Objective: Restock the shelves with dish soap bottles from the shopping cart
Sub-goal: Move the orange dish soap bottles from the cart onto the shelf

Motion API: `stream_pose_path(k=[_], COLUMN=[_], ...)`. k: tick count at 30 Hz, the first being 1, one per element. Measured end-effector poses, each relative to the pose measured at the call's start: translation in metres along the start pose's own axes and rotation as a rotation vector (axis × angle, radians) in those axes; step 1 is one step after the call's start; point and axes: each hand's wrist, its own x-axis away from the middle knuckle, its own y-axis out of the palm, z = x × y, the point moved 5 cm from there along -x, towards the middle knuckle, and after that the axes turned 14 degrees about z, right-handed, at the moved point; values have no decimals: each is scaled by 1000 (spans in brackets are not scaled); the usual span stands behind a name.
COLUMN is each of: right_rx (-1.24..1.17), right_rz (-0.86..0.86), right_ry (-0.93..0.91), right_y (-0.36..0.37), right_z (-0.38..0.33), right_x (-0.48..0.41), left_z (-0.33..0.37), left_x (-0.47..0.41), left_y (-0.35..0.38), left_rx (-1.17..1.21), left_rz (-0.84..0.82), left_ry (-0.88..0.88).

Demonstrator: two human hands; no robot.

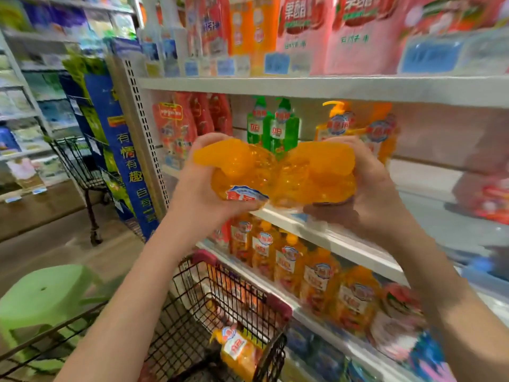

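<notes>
— Left hand grips one orange dish soap bottle; right hand grips a second orange bottle. Both are raised, side by side and blurred.
— Surroundings?
— Middle shelf is right behind them. Shopping cart is below, with a spare bottle inside.
— Step?
— Placing, I'd judge. Next: stand both upright on the shelf beside the orange pump bottles.
</notes>
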Motion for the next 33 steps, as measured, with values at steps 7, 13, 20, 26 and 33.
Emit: stream_pose_path(k=[7, 13, 20, 26, 33], right_rx=[245, 543, 627, 449, 362], right_rz=[102, 51, -52, 82, 200], right_ry=[30, 245, 563, 618, 778], right_y=[-30, -36, -51, -55, -59], right_z=[41, 92, 127, 142, 169], right_x=[-6, -19, -36, -50, -48], left_z=[-4, -25, -61, -67, -72], left_x=[-45, -75, -97, -116, -123], left_y=[72, 130, 200, 228, 242], left_rx=[105, 249, 297, 342, 319], left_rz=[-123, -172, -357, -400, -488], left_ry=[86, -23, -258, -294, -373])
